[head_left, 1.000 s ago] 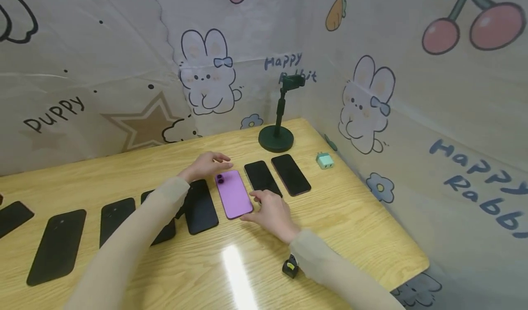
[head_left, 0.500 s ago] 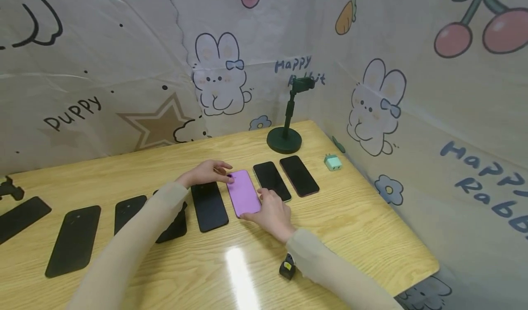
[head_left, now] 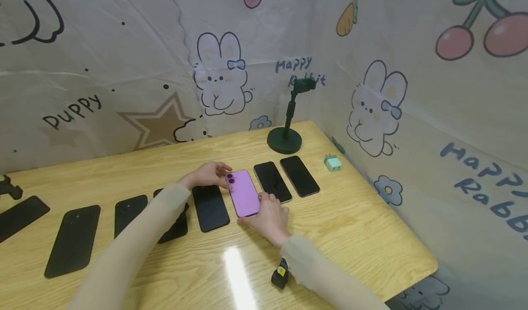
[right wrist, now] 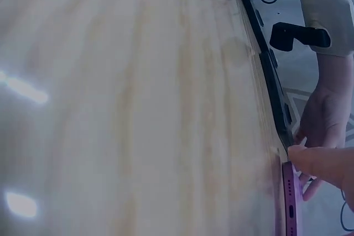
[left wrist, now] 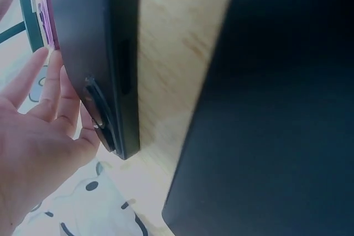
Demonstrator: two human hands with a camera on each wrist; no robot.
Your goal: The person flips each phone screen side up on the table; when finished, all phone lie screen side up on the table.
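Observation:
A purple smartphone (head_left: 244,195) lies back up on the wooden table, its two camera lenses at the far left corner. My left hand (head_left: 208,174) is at that corner, thumb by the left edge and loosely bent fingers beyond the top edge. At the near end, my right hand (head_left: 270,216) holds the purple phone's lower right corner, thumb at the bottom edge and fingers along the right side. A black smartphone (head_left: 211,209) lies just left of the purple one. In the left wrist view, a dark phone (left wrist: 88,42) partly hides my left fingers.
Two phones with black screens, a nearer one (head_left: 272,181) and a farther one (head_left: 299,176), lie to the right. Several dark phones, including one black phone (head_left: 73,241), line the left. A dark green stand (head_left: 284,140) and a mint charger plug (head_left: 332,163) are at the back right.
My left thumb has shifted off the camera lenses to the purple phone's left edge. My right hand has moved slightly nearer. The head view has swung left since the first frame.

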